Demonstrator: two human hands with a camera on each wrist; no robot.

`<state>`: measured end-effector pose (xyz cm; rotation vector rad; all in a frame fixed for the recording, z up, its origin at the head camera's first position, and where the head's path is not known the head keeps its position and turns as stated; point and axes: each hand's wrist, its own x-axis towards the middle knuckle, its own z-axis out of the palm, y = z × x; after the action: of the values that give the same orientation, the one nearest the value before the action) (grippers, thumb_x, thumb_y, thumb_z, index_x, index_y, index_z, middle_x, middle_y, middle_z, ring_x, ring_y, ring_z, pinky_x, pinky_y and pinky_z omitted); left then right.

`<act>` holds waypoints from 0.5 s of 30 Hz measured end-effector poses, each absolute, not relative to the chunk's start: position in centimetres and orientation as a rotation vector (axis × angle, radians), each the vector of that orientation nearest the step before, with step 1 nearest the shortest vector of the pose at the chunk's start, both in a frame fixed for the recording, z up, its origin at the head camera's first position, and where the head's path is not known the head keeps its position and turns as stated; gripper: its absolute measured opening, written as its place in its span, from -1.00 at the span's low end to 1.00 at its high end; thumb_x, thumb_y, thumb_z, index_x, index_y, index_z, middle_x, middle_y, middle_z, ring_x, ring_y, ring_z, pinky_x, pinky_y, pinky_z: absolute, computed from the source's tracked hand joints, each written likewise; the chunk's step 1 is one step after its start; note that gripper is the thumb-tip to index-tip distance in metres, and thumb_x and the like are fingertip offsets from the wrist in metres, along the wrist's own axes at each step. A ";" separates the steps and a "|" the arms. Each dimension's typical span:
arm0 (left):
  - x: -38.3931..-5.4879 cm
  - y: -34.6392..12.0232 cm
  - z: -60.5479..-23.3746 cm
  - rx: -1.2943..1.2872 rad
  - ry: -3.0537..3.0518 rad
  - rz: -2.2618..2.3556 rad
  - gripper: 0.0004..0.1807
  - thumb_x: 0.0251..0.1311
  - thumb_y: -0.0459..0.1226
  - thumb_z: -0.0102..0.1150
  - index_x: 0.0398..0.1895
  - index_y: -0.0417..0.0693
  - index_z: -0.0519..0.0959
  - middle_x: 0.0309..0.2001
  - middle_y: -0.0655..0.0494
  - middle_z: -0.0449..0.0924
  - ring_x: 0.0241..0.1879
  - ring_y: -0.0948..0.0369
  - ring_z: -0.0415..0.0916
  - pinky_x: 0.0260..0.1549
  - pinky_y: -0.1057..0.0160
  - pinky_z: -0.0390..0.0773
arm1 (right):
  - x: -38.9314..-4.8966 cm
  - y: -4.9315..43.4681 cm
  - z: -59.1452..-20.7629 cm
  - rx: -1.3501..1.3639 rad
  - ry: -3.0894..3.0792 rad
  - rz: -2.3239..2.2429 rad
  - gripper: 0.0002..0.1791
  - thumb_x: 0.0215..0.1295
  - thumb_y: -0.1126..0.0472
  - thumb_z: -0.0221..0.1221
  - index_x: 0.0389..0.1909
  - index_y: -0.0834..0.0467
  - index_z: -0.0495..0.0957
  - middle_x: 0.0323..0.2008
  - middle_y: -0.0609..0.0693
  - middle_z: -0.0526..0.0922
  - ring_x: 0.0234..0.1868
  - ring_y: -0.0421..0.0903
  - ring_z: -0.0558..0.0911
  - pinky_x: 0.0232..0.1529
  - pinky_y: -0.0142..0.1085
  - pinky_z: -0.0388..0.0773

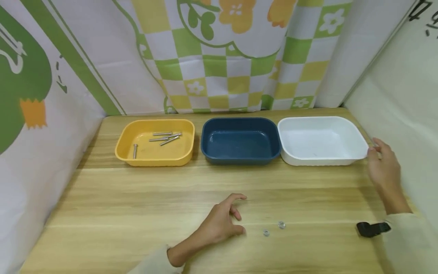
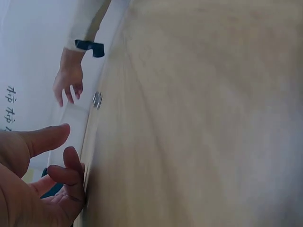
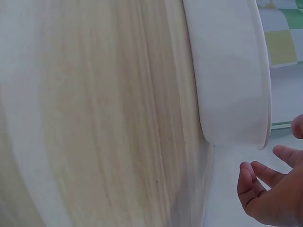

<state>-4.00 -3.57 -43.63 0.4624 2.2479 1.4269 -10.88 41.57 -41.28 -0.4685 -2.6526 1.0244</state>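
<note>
Two small metal nuts (image 1: 281, 225) lie apart on the wooden table. Just left of them is my left hand (image 1: 213, 224), its thumb and bent fingers spread with a gap between; in the left wrist view nothing sits between thumb and fingers. My right hand (image 1: 386, 167) is at the right end of the white tray (image 1: 323, 161), fingertips close to its rim. From the right wrist view, its fingers (image 3: 270, 174) are loosely bent beside the tray's corner and no held thing shows. Whether they touch the rim, I cannot tell.
Left of the white tray stand a dark blue tray (image 1: 241, 160) and a yellow tray (image 1: 154, 163) holding several metal bolts (image 1: 169, 140). A patterned curtain (image 1: 226, 68) hangs behind. Pale cloth walls (image 1: 393, 95) close in both sides of the wooden table (image 1: 137, 205).
</note>
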 end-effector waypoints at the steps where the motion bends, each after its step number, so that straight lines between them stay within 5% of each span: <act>1: -3.9 -3.3 -43.7 0.464 2.256 1.429 -0.12 -0.19 -0.54 0.55 0.30 0.04 0.44 -0.39 0.17 0.55 -0.66 0.33 0.33 -0.59 0.37 0.44 | -10.9 41.6 -41.3 -0.482 -2.659 1.022 -0.38 0.54 0.13 -0.31 0.56 0.22 0.03 0.34 0.48 0.28 0.24 0.48 0.28 0.24 0.24 0.16; 8: -3.4 -1.9 -43.7 0.503 2.316 1.363 -0.25 -0.22 -0.50 0.59 0.17 -0.04 0.56 -0.49 0.25 0.51 -0.58 0.36 0.35 -0.41 0.37 0.46 | -11.0 41.8 -41.6 -0.557 -2.691 1.025 -0.36 0.53 0.10 -0.25 0.58 0.12 0.03 0.36 0.42 0.30 0.27 0.34 0.36 0.15 -0.24 0.27; 12: -3.3 -1.1 -43.6 0.534 2.298 1.332 -0.37 -0.23 -0.52 0.56 0.06 -0.13 0.64 -0.54 0.27 0.50 -0.60 0.37 0.35 -0.49 0.39 0.44 | -10.9 42.0 -41.9 -0.548 -2.686 1.026 -0.38 0.51 0.10 -0.18 0.56 0.10 0.12 0.34 0.37 0.36 0.10 -0.23 0.51 -0.06 -0.46 0.26; 15: -3.2 -0.6 -43.5 0.529 2.273 1.336 -0.41 -0.24 -0.54 0.55 0.01 -0.15 0.66 -0.57 0.28 0.49 -0.62 0.37 0.37 -0.53 0.40 0.43 | -11.0 42.1 -42.2 -0.556 -2.652 1.066 -0.40 0.51 0.08 -0.12 0.53 0.08 0.21 0.27 0.08 0.52 -0.18 -0.57 0.36 -0.18 -0.54 0.24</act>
<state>-3.21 -0.64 -43.51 0.5289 2.2730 1.3364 -10.98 42.15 -42.24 -0.5561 -2.6521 1.0657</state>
